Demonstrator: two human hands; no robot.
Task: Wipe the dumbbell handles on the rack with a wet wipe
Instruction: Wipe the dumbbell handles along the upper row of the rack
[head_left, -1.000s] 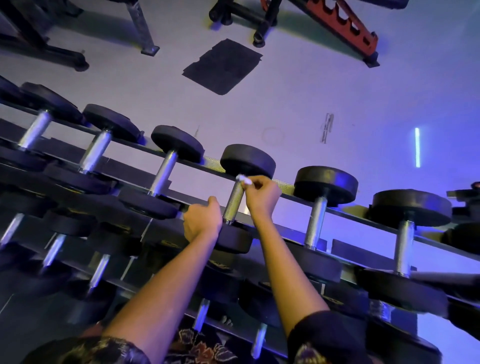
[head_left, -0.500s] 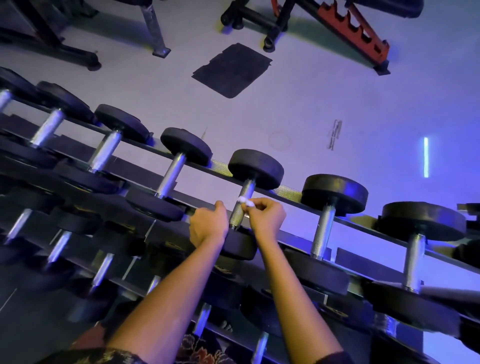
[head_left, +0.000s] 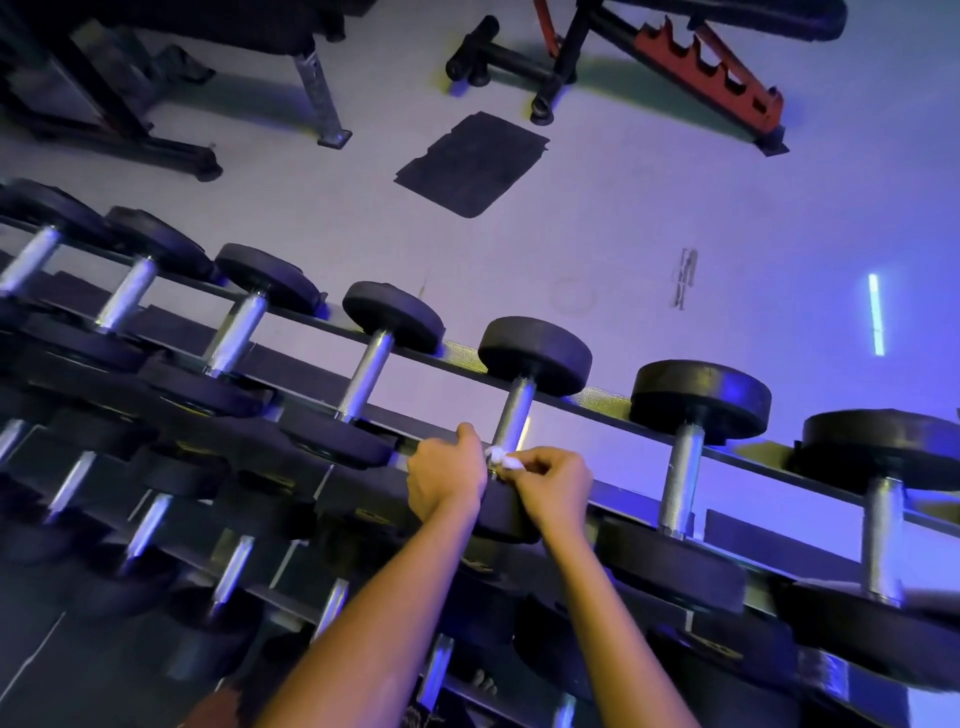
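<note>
Nearest, 2 bare forearms reach up past the lower-tier dumbbells (head_left: 234, 566) of the rack (head_left: 609, 403). The left hand (head_left: 444, 479) sits just left of the 5th dumbbell (head_left: 535, 354) in the top row, fingers curled and thumb raised. Whether it grips that dumbbell's near head or the rack rail I cannot tell, and it holds the same spot as 1 second ago. The right hand (head_left: 557, 489) pinches a small white wet wipe (head_left: 501, 458) between thumb and fingers, pressed against the bottom of the steel handle (head_left: 515, 411), just above the near head. 1 second ago the wet wipe was at the top of the handle under the far head, and half a second ago midway down. Beyond the rack lies the pale floor (head_left: 675, 208) with a dark mat (head_left: 472, 163) on it, and farther off a bench (head_left: 709, 65) with a red notched frame.
</note>
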